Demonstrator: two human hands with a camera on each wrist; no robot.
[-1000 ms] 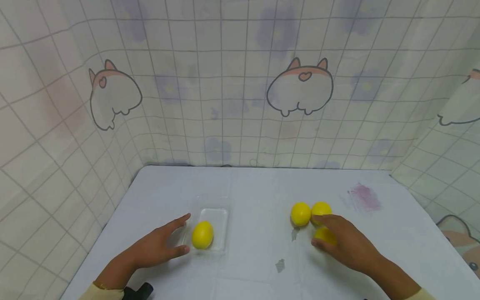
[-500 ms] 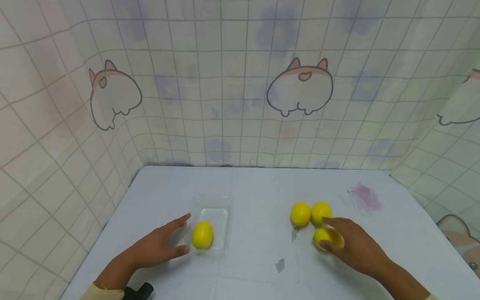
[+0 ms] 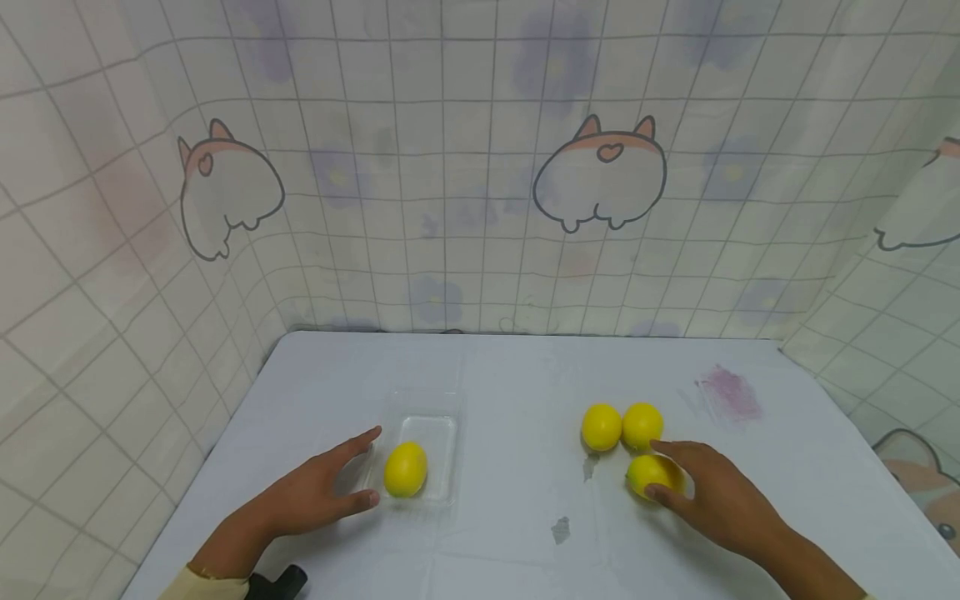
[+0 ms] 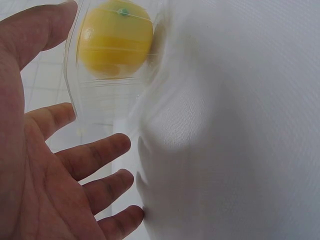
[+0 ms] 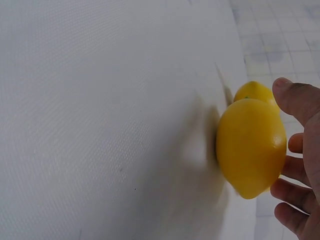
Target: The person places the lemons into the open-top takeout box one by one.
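A clear plastic tray [image 3: 442, 417] lies left of the table's middle with one yellow lemon [image 3: 405, 469] in it. My left hand [image 3: 367, 467] rests flat beside the tray, fingers spread, thumb at its near edge. The left wrist view shows those straight fingers [image 4: 95, 155] below the tray [image 4: 100, 100] and its lemon [image 4: 115, 40]. On the right, my right hand [image 3: 663, 471] curls thumb and fingers round another lemon [image 3: 641, 473] on the table. The right wrist view shows that lemon [image 5: 250, 145] against my fingers [image 5: 292, 190].
Two more lemons [image 3: 602, 427] [image 3: 642, 425] sit side by side just behind the held one; one of these lemons [image 5: 252, 90] shows in the right wrist view. A purple stain [image 3: 727, 393] marks the white table [image 3: 510, 375]. Patterned curtain walls close in three sides. A black object [image 3: 277, 581] lies at the near edge.
My right hand has drawn back toward me, uncovering the near lemon, and now wraps it from the right. The left hand and tray have not moved.
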